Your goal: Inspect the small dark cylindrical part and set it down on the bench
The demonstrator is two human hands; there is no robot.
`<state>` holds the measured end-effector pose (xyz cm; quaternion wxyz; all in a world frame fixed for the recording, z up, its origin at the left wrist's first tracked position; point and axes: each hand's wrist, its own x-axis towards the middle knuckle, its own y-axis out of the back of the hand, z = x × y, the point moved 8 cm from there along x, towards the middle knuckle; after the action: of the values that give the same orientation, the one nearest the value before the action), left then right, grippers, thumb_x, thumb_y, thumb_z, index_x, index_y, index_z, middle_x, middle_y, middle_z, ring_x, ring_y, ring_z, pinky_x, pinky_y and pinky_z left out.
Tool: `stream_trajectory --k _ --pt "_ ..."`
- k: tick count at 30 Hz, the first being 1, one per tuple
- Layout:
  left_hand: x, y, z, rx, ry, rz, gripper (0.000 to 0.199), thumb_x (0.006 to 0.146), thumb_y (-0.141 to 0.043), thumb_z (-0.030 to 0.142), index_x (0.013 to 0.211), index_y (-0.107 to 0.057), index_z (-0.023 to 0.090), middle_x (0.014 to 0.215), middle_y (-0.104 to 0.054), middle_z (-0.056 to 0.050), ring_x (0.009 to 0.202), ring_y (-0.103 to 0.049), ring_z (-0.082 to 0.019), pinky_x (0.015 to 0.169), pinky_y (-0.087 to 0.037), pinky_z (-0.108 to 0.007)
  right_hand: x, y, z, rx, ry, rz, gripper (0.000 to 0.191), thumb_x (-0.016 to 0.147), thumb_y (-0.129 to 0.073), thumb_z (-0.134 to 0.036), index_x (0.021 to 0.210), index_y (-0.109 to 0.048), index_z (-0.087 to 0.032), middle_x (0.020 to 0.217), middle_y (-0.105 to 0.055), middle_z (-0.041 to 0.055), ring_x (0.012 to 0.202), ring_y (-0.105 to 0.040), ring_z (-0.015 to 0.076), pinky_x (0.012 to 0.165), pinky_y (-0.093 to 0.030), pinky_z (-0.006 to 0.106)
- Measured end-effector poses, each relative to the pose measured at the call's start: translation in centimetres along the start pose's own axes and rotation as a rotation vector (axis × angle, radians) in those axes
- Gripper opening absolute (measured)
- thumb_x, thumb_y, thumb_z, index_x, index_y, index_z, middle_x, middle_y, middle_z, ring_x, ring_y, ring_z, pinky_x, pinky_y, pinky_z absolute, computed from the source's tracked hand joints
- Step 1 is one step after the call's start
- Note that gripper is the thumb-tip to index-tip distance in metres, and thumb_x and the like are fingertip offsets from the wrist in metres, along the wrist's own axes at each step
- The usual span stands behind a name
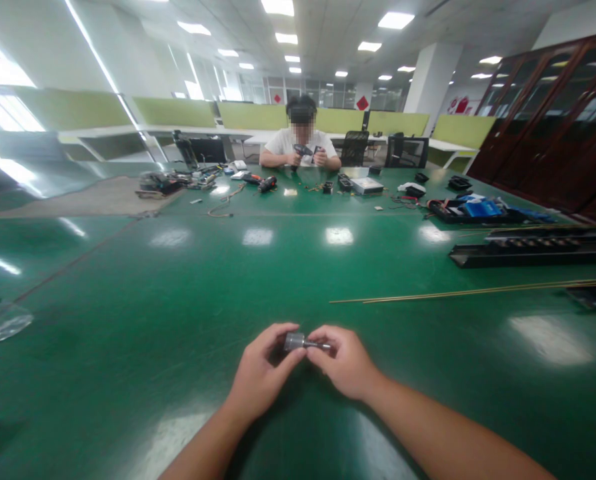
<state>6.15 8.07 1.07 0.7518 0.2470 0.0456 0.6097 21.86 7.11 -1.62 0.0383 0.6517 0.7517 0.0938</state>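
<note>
Between my hands, just above the green table (193,287), is a small metal part (294,342) with a wide cylindrical body and a thin shaft pointing right. It looks like a little motor or a shafted fitting; its exact kind is not clear. My left hand (264,363) pinches the wide body between thumb and fingers. Around the thin shaft, the thumb and fingers of my right hand (345,360) are closed, and the shaft's tip shows between them. The two hands nearly touch at the thumbs.
Thin brass-coloured rods (428,294) lie ahead to the right, in front of a long black rail (528,255). A tray of blue items (481,207) stands beyond. Across the table a person (301,143) holds a drill. Tools (267,185) and parts lie near them.
</note>
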Motion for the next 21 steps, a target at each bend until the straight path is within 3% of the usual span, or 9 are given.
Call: stream_trajectory --k 5,21 --pt "0.05 -0.07 -0.29 -0.023 0.021 -0.013 0.034 0.083 -0.071 0.039 0.111 -0.066 0.02 0.108 -0.069 -0.008 0.096 -0.068 -0.023 0.091 -0.054 -0.036 -0.01 -0.04 -0.34 0.037 0.004 0.006 0.011 0.081 -0.067 -0.025 0.088 -0.069 -0.016 0.075 -0.067 0.0012 0.063 -0.058 0.013 0.059 -0.045 0.023" --pt "0.12 0.16 -0.55 -0.11 0.083 0.015 0.037 0.082 -0.071 0.04 0.112 -0.066 0.018 0.105 -0.072 -0.01 0.093 -0.07 -0.023 0.09 -0.056 -0.036 -0.05 -0.18 0.45 0.064 -0.06 -0.025 0.019 0.084 -0.066 -0.032 0.092 -0.067 -0.016 0.067 -0.061 -0.0006 0.054 -0.052 0.0111 0.05 -0.038 0.021"
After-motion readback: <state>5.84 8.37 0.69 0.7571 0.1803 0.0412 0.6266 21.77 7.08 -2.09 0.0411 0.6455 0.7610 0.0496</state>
